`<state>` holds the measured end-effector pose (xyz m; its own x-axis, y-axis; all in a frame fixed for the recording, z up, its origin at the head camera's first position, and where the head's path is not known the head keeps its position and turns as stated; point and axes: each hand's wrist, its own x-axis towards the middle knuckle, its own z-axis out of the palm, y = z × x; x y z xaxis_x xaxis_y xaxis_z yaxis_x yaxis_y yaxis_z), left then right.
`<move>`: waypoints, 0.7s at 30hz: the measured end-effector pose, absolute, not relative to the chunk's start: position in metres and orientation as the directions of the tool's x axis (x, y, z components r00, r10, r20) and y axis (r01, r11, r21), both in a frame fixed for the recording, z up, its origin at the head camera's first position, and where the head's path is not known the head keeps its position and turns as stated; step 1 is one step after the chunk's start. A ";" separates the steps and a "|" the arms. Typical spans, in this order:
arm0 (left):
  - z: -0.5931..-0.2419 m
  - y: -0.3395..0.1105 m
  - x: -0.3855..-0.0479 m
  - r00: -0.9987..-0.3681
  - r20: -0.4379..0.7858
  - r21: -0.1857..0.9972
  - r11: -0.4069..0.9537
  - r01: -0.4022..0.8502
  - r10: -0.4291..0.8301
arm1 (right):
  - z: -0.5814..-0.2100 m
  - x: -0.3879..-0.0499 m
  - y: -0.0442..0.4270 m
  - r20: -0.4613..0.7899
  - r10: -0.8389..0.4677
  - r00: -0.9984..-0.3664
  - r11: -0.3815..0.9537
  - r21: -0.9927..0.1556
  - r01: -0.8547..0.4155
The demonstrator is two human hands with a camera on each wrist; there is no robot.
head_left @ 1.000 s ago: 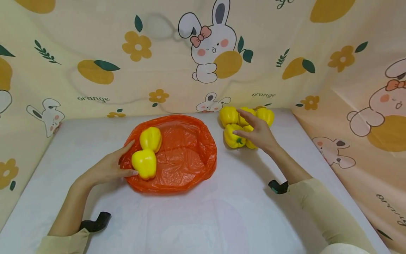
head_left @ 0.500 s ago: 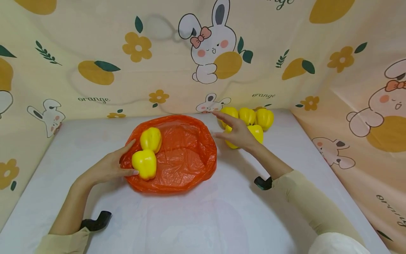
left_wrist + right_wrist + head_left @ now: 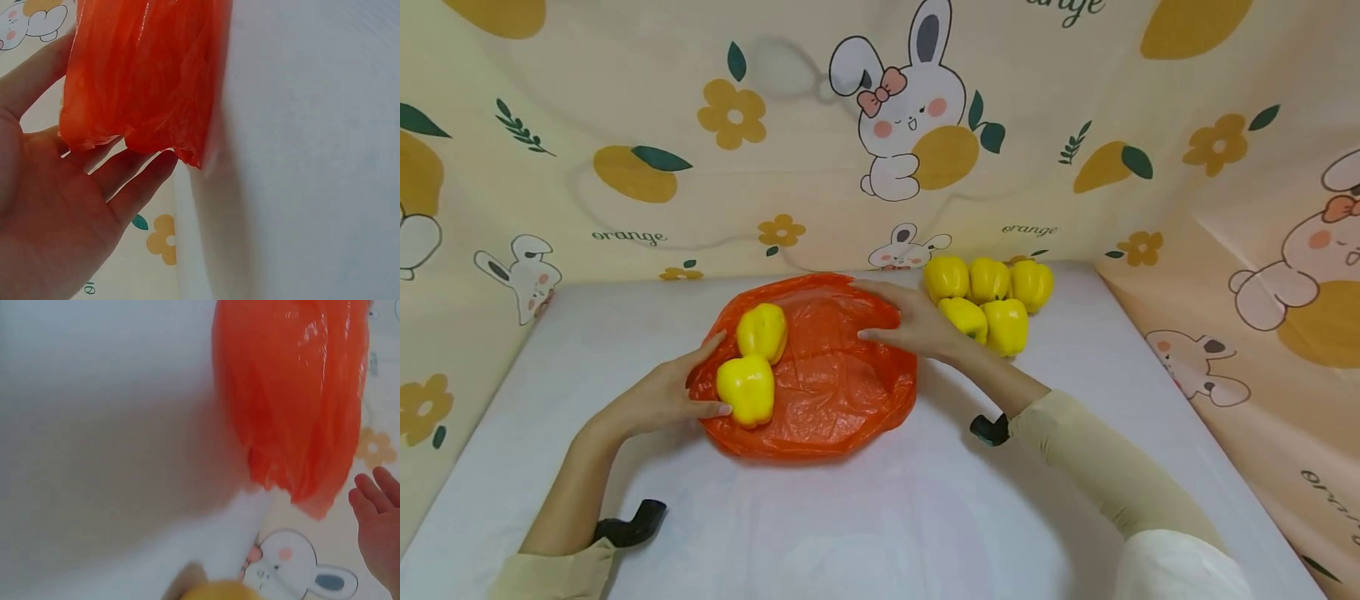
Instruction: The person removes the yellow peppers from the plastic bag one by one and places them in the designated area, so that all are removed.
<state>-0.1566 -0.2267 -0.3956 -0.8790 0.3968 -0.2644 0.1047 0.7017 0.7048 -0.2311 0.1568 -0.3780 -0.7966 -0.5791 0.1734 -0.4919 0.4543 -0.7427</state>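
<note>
In the head view, a round red plastic bag (image 3: pixel 827 392) lies wide open, with two yellow bell peppers (image 3: pixel 747 390) touching each other inside its left part. My left hand (image 3: pixel 658 396) rests at the bag's left side, thumb tip against the front pepper; in the left wrist view, the fingers of my left hand (image 3: pixel 62 206) lie extended against the red plastic (image 3: pixel 144 75). Over the back right rim, my right hand (image 3: pixel 910 321) reaches with spread fingers, holding nothing. The right wrist view shows part of my right hand (image 3: pixel 381 528) beside the bag (image 3: pixel 287 394).
Several yellow peppers (image 3: pixel 1006 325) stand grouped at the back right of the white table (image 3: pixel 850 533), behind my right forearm. A patterned cloth (image 3: pixel 805 183) rises behind the table and along its right side. Black devices (image 3: pixel 632 523) are worn at both wrists.
My right hand has moved left from above the pepper group to the bag's right rim, uncovering the peppers there. My left hand and the two peppers in the bag have hardly moved.
</note>
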 end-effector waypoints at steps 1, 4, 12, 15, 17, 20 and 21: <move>-0.396 -0.227 -0.156 -0.879 -0.263 0.704 0.702 0.106 0.397 | -0.380 -0.232 0.153 0.163 -0.583 -0.796 0.452 -0.749 -0.484; -0.396 -0.227 -0.156 -0.879 -0.264 0.700 0.706 0.108 0.396 | -0.384 -0.235 0.142 0.147 -0.601 -0.785 0.436 -0.764 -0.476; -0.398 -0.226 -0.157 -0.879 -0.271 0.693 0.713 0.104 0.392 | -0.392 -0.239 0.114 0.134 -0.640 -0.756 0.466 -0.714 -0.522; -0.398 -0.227 -0.156 -0.881 -0.278 0.689 0.719 0.095 0.383 | -0.395 -0.240 0.103 0.126 -0.646 -0.753 0.473 -0.708 -0.524; -0.399 -0.228 -0.155 -0.882 -0.280 0.688 0.720 0.090 0.379 | -0.395 -0.240 0.096 0.111 -0.648 -0.754 0.484 -0.704 -0.519; -0.399 -0.227 -0.155 -0.882 -0.274 0.694 0.714 0.095 0.383 | -0.394 -0.240 0.087 0.080 -0.649 -0.757 0.500 -0.705 -0.504; -0.399 -0.226 -0.155 -0.882 -0.273 0.696 0.712 0.095 0.384 | -0.394 -0.241 0.084 0.071 -0.653 -0.754 0.503 -0.704 -0.502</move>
